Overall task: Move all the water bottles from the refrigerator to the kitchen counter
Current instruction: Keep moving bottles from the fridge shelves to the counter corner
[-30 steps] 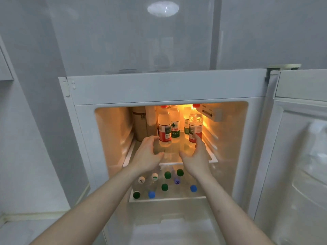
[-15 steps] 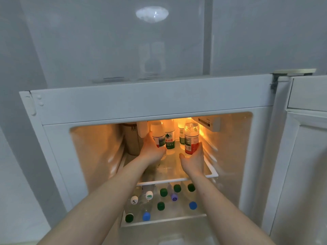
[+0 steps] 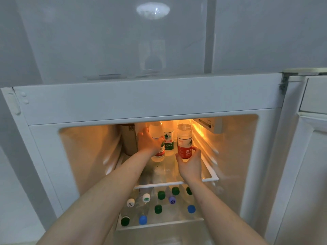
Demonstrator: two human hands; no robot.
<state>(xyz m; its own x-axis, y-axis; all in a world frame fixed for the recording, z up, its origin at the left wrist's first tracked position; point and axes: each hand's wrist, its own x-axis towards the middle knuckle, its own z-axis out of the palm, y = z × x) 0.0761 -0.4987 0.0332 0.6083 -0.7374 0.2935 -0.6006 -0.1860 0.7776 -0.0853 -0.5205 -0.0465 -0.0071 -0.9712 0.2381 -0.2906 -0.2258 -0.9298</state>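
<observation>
While the left hand (image 3: 147, 142) curls round a clear plastic bottle (image 3: 156, 138), the right hand (image 3: 190, 162) grips a ribbed, red-labelled bottle (image 3: 184, 140) on the glass shelf (image 3: 208, 175).

Single head view, close, facing forward and slightly down into open refrigerator (image 3: 152, 101) interior

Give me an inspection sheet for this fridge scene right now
Surface: glass upper shelf, lit from behind.
Job's things: red-label bottle; second red-label bottle; green-label bottle behind; capped bottles on lower shelf.
Clutter: tan container at left.
Hands: left hand grips the second bottle; right hand grips the first.
Cables: nothing seen.
Surroundings: open fridge door on the right, grey wall above.
</observation>
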